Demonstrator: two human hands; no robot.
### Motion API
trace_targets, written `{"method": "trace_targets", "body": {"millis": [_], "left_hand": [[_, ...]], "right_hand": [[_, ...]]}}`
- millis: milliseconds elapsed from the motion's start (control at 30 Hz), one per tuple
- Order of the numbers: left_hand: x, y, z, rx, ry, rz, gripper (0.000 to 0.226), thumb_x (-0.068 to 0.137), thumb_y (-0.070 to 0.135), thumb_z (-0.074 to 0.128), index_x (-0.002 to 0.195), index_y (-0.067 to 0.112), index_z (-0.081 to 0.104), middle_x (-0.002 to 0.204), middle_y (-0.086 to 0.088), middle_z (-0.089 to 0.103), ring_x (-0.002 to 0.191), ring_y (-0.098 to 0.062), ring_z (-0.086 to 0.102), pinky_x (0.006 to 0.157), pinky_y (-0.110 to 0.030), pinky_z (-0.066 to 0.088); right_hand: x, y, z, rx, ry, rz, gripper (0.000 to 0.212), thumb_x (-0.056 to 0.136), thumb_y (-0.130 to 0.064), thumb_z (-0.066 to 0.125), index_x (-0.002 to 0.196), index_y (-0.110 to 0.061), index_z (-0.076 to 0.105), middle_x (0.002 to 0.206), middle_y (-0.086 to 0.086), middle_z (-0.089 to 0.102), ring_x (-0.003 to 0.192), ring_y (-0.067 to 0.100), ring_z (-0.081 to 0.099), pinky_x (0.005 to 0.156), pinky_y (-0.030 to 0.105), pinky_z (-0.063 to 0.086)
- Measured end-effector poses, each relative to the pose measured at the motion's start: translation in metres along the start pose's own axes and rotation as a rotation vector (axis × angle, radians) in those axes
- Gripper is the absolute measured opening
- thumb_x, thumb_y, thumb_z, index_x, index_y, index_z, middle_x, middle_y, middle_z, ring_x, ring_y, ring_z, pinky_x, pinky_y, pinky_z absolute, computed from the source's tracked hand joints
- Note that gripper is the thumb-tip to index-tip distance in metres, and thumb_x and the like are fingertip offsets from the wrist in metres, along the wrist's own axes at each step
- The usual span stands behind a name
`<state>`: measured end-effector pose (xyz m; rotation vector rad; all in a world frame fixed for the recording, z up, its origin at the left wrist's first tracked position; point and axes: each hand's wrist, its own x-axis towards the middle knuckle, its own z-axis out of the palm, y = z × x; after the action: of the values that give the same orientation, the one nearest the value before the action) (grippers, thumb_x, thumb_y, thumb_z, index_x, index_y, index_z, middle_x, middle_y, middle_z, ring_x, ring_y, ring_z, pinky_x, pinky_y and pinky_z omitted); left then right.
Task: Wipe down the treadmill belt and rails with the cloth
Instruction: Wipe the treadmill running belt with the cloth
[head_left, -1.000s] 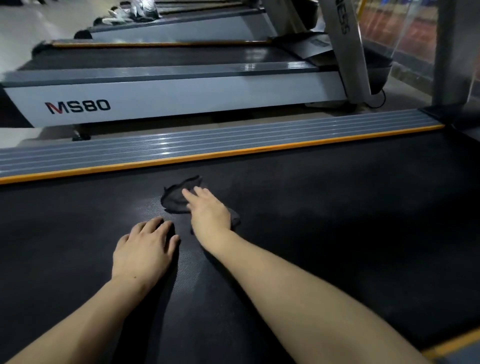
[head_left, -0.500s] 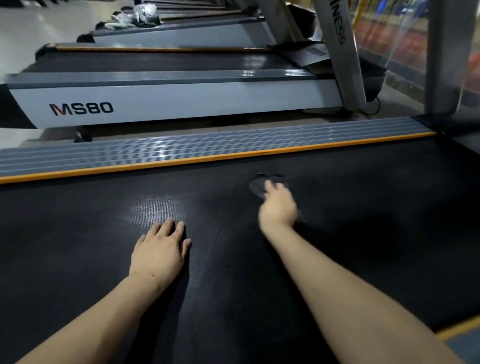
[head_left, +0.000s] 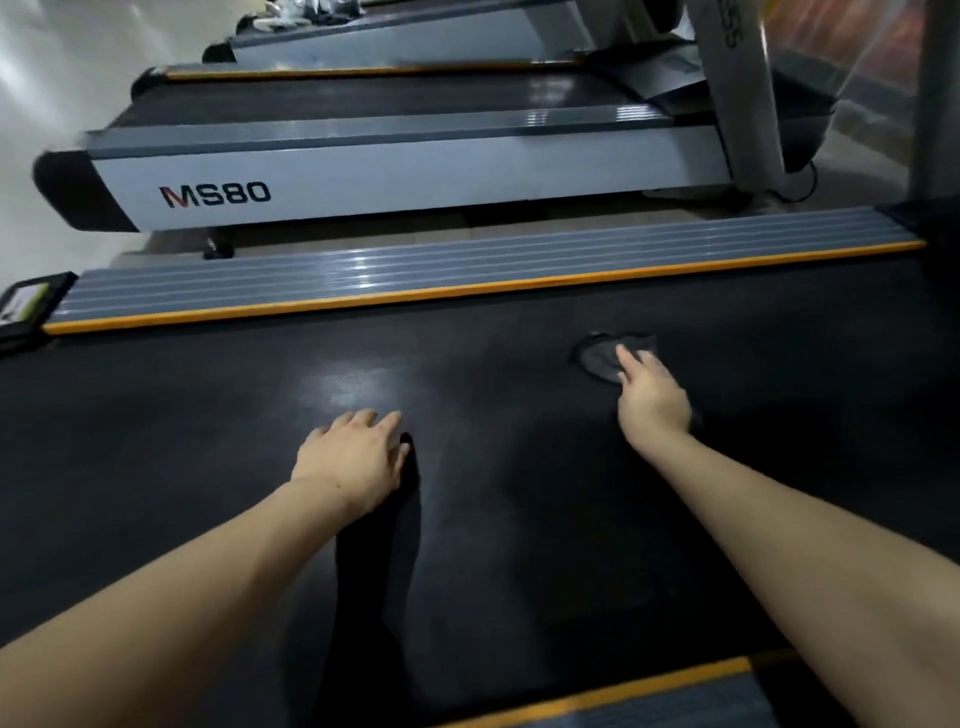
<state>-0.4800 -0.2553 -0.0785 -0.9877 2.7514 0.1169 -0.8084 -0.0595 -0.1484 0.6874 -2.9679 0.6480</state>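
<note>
The black treadmill belt (head_left: 493, 519) fills the lower part of the view. A dark cloth (head_left: 602, 356) lies flat on it at the upper right. My right hand (head_left: 652, 397) presses down on the cloth with straight fingers and covers its near part. Flat on the bare belt, well to the left of the cloth, rests my left hand (head_left: 356, 457) with its fingers spread. The far grey ribbed rail (head_left: 415, 270) with its orange strip runs along the belt's far edge. A piece of the near rail (head_left: 675, 696) shows at the bottom.
A second treadmill marked MS80 (head_left: 363, 166) stands parallel beyond the far rail, with its upright post (head_left: 748, 88) at the right. More treadmills stand behind it. A dark end cap (head_left: 26, 306) sits at the far rail's left end.
My right hand has slid the cloth to the right across the belt, away from my left hand. The left hand has stayed flat on the belt.
</note>
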Motion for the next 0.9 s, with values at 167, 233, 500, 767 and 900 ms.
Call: {"method": "trace_targets", "body": {"millis": [167,233,500,767,900], "left_hand": [[-0.029,0.016,-0.023,-0.014,0.041,-0.009,0.045,0.102,0.051,0.033,0.142,0.032,0.044,0.145,0.004,0.048,0.136,-0.022,0.043,0.104,-0.043,0.041],[-0.045,0.016,-0.028,0.007,0.061,-0.016,0.045,0.102,0.051,0.034,0.141,0.032,0.044,0.144,0.005,0.049,0.136,-0.021,0.043,0.104,-0.043,0.042],[-0.088,0.020,-0.049,-0.064,0.148,-0.065,0.048,0.103,0.052,0.034,0.147,0.033,0.040,0.151,0.006,0.044,0.139,-0.020,0.040,0.107,-0.041,0.042],[-0.073,0.045,-0.047,-0.052,0.132,0.038,0.046,0.102,0.051,0.034,0.144,0.032,0.042,0.146,0.007,0.047,0.133,-0.021,0.046,0.104,-0.042,0.043],[-0.063,0.047,-0.028,-0.043,0.060,0.038,0.043,0.102,0.049,0.036,0.140,0.031,0.046,0.147,0.006,0.047,0.135,-0.022,0.045,0.104,-0.043,0.042]], "right_hand": [[-0.045,-0.095,0.035,-0.019,-0.018,-0.119,0.042,0.098,-0.016,0.045,0.139,-0.024,0.049,0.127,0.008,0.051,0.121,0.028,0.049,0.099,0.036,0.040],[-0.081,-0.146,0.053,0.017,-0.100,-0.362,0.044,0.095,-0.012,0.048,0.138,-0.022,0.051,0.125,0.009,0.054,0.120,0.031,0.051,0.100,0.038,0.042],[-0.068,-0.100,0.032,0.104,-0.147,-0.606,0.042,0.100,-0.017,0.053,0.141,-0.027,0.054,0.148,0.004,0.049,0.139,0.025,0.042,0.113,0.028,0.030],[-0.044,-0.071,0.025,0.037,0.043,-0.016,0.046,0.099,-0.012,0.043,0.143,-0.025,0.049,0.146,0.007,0.047,0.136,0.026,0.040,0.110,0.034,0.033],[-0.094,-0.157,0.049,0.034,-0.061,-0.455,0.043,0.089,-0.009,0.052,0.128,-0.025,0.058,0.124,0.006,0.057,0.117,0.029,0.054,0.094,0.036,0.045]]}}
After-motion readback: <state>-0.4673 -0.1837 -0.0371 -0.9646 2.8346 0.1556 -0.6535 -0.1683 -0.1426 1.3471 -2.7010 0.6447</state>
